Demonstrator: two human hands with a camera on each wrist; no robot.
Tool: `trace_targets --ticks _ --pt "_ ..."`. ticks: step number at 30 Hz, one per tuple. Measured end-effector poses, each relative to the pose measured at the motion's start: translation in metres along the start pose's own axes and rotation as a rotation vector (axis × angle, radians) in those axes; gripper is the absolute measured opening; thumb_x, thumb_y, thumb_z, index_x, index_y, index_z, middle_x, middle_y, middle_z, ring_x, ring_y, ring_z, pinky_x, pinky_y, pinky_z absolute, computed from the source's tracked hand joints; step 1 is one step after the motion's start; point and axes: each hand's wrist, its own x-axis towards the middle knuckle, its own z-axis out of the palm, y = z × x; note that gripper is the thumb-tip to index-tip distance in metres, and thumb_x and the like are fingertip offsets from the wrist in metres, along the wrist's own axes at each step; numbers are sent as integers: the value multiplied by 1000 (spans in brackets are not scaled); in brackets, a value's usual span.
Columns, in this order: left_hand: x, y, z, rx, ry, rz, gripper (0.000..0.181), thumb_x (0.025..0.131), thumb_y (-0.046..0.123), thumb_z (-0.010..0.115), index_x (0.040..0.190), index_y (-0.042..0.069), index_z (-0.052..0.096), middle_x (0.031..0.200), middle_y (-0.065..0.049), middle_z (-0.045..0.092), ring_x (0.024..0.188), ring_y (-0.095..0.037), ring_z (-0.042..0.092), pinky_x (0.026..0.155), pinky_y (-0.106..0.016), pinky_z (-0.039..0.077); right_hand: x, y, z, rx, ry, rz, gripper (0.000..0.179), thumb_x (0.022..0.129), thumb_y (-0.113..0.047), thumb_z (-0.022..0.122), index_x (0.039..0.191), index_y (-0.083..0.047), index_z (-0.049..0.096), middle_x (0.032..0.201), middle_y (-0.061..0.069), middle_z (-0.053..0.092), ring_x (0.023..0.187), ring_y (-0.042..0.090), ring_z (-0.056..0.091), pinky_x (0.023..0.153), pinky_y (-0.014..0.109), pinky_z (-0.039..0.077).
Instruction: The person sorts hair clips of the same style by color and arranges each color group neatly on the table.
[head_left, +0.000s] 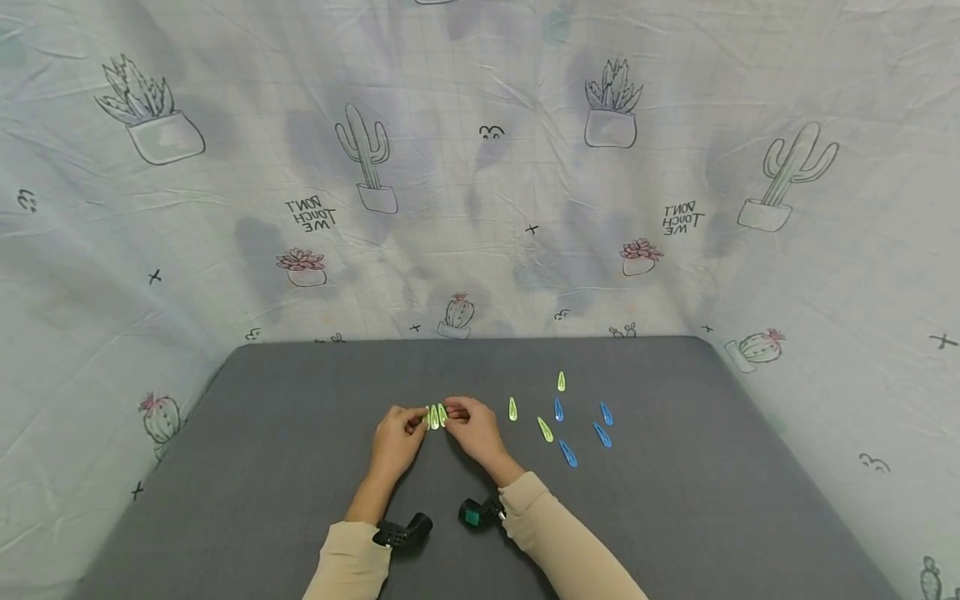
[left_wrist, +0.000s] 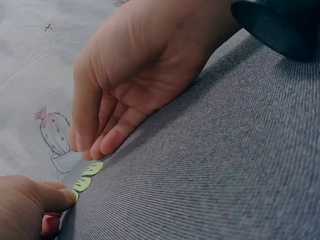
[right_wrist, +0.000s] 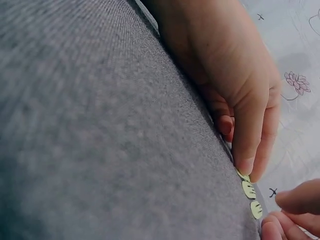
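Three green snap hair clips (head_left: 434,417) lie side by side on the grey table, between the two hands. My left hand (head_left: 396,437) is at the leftmost clip (left_wrist: 93,168); its fingertips come against or very near that clip, and the head view hides part of it. The right wrist view shows a gap between the left thumb and fingers. With thumb and forefinger, my right hand (head_left: 476,427) pinches the rightmost clip (right_wrist: 243,175), mostly covered by the fingertips. Neither hand covers the middle clip (right_wrist: 248,189).
Right of the hands lie scattered green clips (head_left: 512,408) and several blue clips (head_left: 567,453). The grey table (head_left: 300,467) is bordered by a white cloth backdrop (head_left: 480,183) printed with cacti. Dark wrist cameras (head_left: 406,531) sit at both cuffs.
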Motion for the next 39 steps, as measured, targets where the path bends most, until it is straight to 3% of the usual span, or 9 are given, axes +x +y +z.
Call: trace_targets --ticks 5,9,16,19,26,35,39 --pt "-1 1 0 -11 -6 -7 17 81 7 72 98 6 73 80 -5 56 65 -11 47 61 -28 39 -2 3 -5 90 -50 -18 36 87 -4 64 123 0 60 112 15 65 103 27 63 83 27 52" --pt "-1 1 0 -17 -7 -11 17 81 7 71 98 6 73 81 -5 56 65 -11 47 61 -28 39 -6 0 -15 141 -81 -45 39 88 -3 63 126 4 57 118 21 62 109 34 60 89 36 50" --pt "-1 2 1 -22 -18 -12 18 82 7 71 100 7 73 82 -6 56 66 -11 48 62 -29 40 -23 -28 -55 175 -129 -80 40 88 2 61 125 12 52 121 32 57 113 44 55 94 47 46" --pt "-1 1 1 -23 -20 -10 18 82 7 71 100 6 73 82 -6 56 66 -11 48 62 -29 40 -28 -28 -71 172 -139 -97 41 88 2 62 126 12 51 122 33 56 114 44 54 95 48 44" --pt "1 -2 -1 -17 -27 -12 19 82 8 71 102 7 73 83 -6 56 67 -12 48 62 -29 40 -39 -16 -105 196 -187 -93 49 90 -2 61 132 14 44 131 34 48 123 46 47 101 51 38" --pt "1 -3 -1 -4 -28 -21 20 82 7 71 102 7 73 83 -6 56 66 -11 47 62 -29 39 -55 -3 -139 133 -175 -107 50 89 -2 62 132 15 43 133 35 46 123 49 44 101 56 35" --pt "1 -2 -1 -8 -23 -21 20 82 6 71 102 6 73 83 -6 56 66 -13 47 62 -30 39 -58 10 -149 118 -143 -96 47 89 0 61 131 16 44 131 35 47 122 48 46 98 50 41"
